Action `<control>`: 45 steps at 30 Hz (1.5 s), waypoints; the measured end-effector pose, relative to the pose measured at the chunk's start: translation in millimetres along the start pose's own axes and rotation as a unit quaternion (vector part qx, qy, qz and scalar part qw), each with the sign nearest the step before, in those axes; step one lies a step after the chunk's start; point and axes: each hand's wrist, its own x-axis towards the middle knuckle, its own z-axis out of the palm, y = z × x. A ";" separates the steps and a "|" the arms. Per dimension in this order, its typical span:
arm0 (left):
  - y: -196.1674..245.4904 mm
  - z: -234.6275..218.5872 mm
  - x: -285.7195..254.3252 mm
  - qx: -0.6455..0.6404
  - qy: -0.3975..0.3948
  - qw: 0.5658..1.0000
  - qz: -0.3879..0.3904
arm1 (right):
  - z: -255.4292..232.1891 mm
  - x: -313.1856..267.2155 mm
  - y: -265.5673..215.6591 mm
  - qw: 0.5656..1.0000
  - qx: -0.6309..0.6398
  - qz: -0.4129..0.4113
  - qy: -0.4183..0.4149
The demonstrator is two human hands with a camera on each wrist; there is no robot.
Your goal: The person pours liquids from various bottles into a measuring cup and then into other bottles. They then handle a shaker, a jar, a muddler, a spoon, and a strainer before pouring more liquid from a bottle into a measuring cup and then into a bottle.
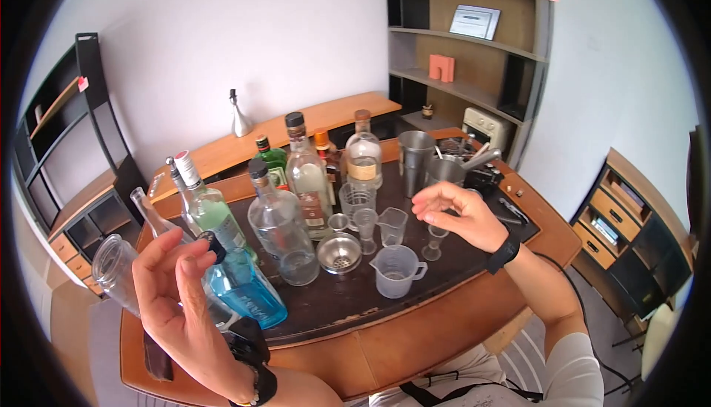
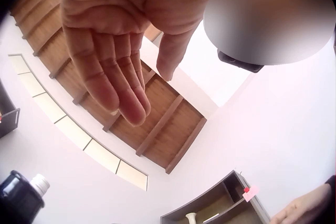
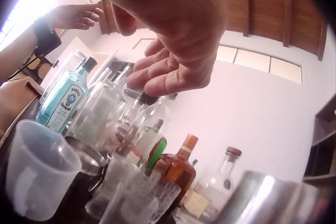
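Observation:
My left hand [image 1: 178, 259] is raised above the near left corner of the counter, fingers straight and holding nothing; the left wrist view shows the left hand [image 2: 144, 90] with a bare palm against the ceiling. Just behind it stands a blue bottle [image 1: 248, 292]. My right hand [image 1: 433, 211] hovers over the dark bar mat [image 1: 459, 255] with loosely curled fingers, holding nothing. A small stemmed glass [image 1: 434, 242] stands right under it. Seen from the right wrist, the right hand [image 3: 142, 56] hangs above the blue bottle [image 3: 60, 100] and a plastic jug [image 3: 34, 169].
Several bottles crowd the left half of the mat, among them a clear black-capped bottle [image 1: 281, 222]. A strainer [image 1: 339, 253], a measuring jug [image 1: 396, 270] and a smaller cup [image 1: 392, 225] sit mid-mat. Metal shaker tins [image 1: 415, 155] stand behind. The wooden counter edge [image 1: 415, 333] runs along the front.

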 end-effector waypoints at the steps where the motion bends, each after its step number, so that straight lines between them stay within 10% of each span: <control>1: 2.2 0.9 -1.5 -0.001 -0.003 1.000 0.005 | -4.5 -14.8 3.3 1.000 0.010 0.020 0.009; 12: 19.8 35.3 -33.6 0.069 -0.060 0.994 0.053 | -36.1 -102.8 46.9 0.986 0.130 0.091 0.060; 29: -107.4 92.2 -91.9 0.326 -0.160 0.928 0.085 | -62.7 -80.7 70.5 0.986 0.156 0.022 0.056; 45: -87.1 72.1 -94.1 0.285 -0.201 0.934 0.074 | -54.4 -36.9 48.2 1.000 0.021 0.001 0.014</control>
